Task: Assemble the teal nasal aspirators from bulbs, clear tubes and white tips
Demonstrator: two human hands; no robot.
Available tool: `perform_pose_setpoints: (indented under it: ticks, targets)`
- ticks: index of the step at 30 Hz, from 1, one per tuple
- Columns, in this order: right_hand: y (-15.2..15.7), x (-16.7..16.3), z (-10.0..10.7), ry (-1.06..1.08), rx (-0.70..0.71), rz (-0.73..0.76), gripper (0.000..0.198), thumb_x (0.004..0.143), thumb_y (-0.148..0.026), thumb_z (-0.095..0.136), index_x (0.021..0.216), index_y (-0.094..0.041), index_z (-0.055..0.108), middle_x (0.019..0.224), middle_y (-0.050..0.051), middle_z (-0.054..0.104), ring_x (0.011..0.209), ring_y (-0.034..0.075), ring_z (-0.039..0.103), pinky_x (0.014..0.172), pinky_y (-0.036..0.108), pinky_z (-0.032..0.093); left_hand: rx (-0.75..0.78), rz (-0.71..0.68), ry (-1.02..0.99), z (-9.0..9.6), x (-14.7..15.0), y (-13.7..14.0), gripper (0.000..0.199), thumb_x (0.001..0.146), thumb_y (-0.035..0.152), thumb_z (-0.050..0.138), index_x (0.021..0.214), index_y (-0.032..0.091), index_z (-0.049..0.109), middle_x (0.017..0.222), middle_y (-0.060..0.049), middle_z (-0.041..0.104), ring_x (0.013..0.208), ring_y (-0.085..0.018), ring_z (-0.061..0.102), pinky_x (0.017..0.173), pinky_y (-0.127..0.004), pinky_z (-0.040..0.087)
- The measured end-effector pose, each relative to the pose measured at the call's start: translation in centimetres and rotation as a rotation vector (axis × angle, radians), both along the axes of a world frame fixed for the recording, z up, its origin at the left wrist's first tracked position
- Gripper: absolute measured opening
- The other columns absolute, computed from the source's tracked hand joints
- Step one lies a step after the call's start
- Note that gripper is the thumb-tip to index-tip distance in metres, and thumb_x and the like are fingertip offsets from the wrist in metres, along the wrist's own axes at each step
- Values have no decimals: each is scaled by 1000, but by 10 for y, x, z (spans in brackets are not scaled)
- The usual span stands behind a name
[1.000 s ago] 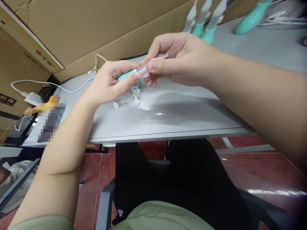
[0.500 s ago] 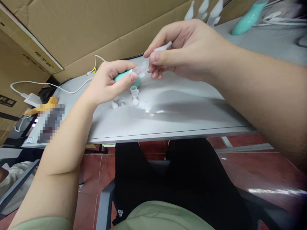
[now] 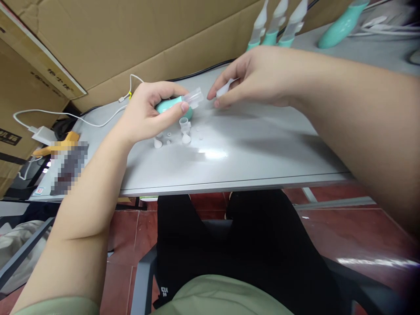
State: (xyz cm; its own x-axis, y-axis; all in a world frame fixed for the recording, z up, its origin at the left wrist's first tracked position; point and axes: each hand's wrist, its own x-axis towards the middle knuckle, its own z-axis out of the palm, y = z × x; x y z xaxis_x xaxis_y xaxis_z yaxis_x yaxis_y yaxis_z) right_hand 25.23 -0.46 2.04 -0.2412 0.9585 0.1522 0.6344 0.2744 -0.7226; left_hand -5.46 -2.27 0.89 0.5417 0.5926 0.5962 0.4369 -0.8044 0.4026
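My left hand (image 3: 146, 109) is closed round the teal body of a nasal aspirator (image 3: 168, 104). Its clear collecting cup (image 3: 196, 97) points right, toward my other hand. Between the thumb and fingers of my right hand (image 3: 259, 78) is a white nozzle tip (image 3: 223, 90), held low over the table and apart from the cup. Just below my left hand stand a loose clear cup (image 3: 184, 124) and white nozzle tips (image 3: 186, 138), with several small white rings (image 3: 169, 134) beside them.
Three assembled aspirators (image 3: 290, 30) stand at the back, and another teal body (image 3: 341, 28) is at the back right. A white cable (image 3: 98, 125) and charger (image 3: 44, 135) lie left, near a yellow object (image 3: 70, 139). Cardboard (image 3: 131, 39) walls off the table (image 3: 262, 153) behind.
My right hand has moved down and slightly right, away from the clear cup, with the nozzle tip tilted differently. More of the standing aspirators shows. My left hand has hardly moved.
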Motion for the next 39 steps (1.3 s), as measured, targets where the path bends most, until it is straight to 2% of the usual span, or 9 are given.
perform_pose_setpoints:
  ticks: [5,11,16,23,29,31,35,37,39]
  targets:
    - [11,7,-9,-241,42,168,28,96,-5,105,109,-28,105,73,-5,80,64,12,65,66,31,41,18,-16,27,2,2,-1,40,108,62,86,107,23,95,84,-5,80,76,-25,81,73,-40,69]
    - [19,13,-12,-241,-16,201,20,98,-8,108,107,-25,102,81,-1,83,65,15,66,66,34,47,11,2,92,6,4,-6,41,109,63,83,109,24,95,86,-6,81,79,-27,83,73,-41,70]
    - [32,18,-23,-243,61,327,24,94,-6,106,104,-27,101,76,-3,78,66,17,68,71,34,54,9,-3,86,8,5,-11,39,109,61,84,108,23,95,88,-6,83,84,-28,85,81,-43,73]
    - [25,14,-20,-353,109,263,19,95,-19,109,110,-26,100,85,0,77,94,26,81,105,46,68,-17,30,110,10,7,-15,49,108,71,83,111,24,95,94,-7,87,88,-29,85,82,-43,72]
    - [7,6,-8,-434,33,210,23,105,-24,102,128,-25,102,103,4,85,114,34,85,120,62,67,-37,21,124,11,7,-18,57,108,79,84,116,24,98,103,-9,94,88,-28,84,79,-43,67]
    - [10,7,-9,-390,76,224,23,103,-23,105,127,-25,102,99,3,84,107,31,84,115,56,68,-26,16,109,7,4,-13,66,110,88,82,119,24,97,104,-9,94,89,-28,83,78,-45,67]
    - [13,5,-10,-106,210,218,35,92,5,98,99,-29,100,78,-2,78,70,18,63,75,37,52,-33,3,100,-6,-1,4,80,109,102,81,121,25,94,103,-8,92,93,-27,81,84,-48,70]
    - [3,0,-6,158,238,184,47,94,16,83,92,-28,98,77,-2,77,68,15,57,71,37,42,-26,4,101,-10,-2,9,79,110,101,82,121,24,92,100,-7,91,92,-26,79,83,-46,69]
    - [-9,-6,-2,259,241,195,45,109,9,76,102,-29,99,91,-3,85,81,13,64,79,32,46,-4,25,86,-10,-1,10,74,111,95,82,120,23,92,98,-7,90,92,-26,80,82,-45,69]
